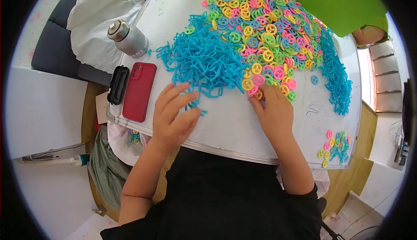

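Note:
My left hand (173, 116) is over the table with its fingers spread. Small blue plastic pieces (193, 104) show between and beside its thumb and fingertips; whether it touches them is unclear. Just beyond lies a large tangled heap of the same blue plastic pieces (204, 57). My right hand (277, 114) reaches the near edge of a big pile of small plastic wheels (269, 27) in pink, yellow, green and blue. Its thumb and forefinger close around a yellow wheel (259, 95), partly hidden by the fingers.
A red phone (139, 92), a black case (117, 85) and a metal bottle (128, 38) are at the left. Along the right edge is a second blue heap (335, 75), with a small mixed group (339, 148) nearer. Someone's elbow (369, 35) shows beyond a green surface (330, 5).

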Tool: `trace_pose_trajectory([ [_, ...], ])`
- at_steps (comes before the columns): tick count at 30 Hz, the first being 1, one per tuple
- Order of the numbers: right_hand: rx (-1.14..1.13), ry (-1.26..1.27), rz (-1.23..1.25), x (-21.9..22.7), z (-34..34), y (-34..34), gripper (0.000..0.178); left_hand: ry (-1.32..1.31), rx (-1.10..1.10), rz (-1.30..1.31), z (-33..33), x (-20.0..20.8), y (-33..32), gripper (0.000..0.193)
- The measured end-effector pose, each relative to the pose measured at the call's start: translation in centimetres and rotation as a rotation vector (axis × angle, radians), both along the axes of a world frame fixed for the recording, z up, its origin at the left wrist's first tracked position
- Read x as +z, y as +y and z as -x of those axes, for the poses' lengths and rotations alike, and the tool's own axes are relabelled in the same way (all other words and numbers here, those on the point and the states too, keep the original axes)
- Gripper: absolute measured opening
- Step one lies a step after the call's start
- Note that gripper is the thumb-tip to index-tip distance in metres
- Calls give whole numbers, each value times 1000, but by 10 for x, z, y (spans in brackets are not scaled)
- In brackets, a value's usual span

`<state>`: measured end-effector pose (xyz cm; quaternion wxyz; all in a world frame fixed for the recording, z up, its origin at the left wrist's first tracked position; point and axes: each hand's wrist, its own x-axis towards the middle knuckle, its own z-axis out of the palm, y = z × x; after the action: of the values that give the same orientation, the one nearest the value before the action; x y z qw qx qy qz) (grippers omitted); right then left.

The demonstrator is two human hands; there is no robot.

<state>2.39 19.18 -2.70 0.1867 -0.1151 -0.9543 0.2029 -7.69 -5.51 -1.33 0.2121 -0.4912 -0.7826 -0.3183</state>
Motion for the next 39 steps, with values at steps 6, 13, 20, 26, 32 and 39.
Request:
trace_pose_trajectory([
  [6,65,-60,199,6,-31,5,22,-277,-173,-89,-38,-5,11,26],
  [13,67,-138,1591,25,-51,-7,20,-1129,-222,-323,-59,-11,46,25],
  [20,62,-9,1828,17,-52,-17,17,-1106,-205,-321,-64,-3,60,24],
  [26,11,67,1834,14,-49,-25,15,-915,-136,-274,-70,-1,65,25],
  [32,-34,150,1881,16,-47,-31,11,-572,-94,-163,-74,3,65,27],
  [39,-16,138,1644,14,-45,-35,12,-621,-49,-229,-76,-4,66,32],
])
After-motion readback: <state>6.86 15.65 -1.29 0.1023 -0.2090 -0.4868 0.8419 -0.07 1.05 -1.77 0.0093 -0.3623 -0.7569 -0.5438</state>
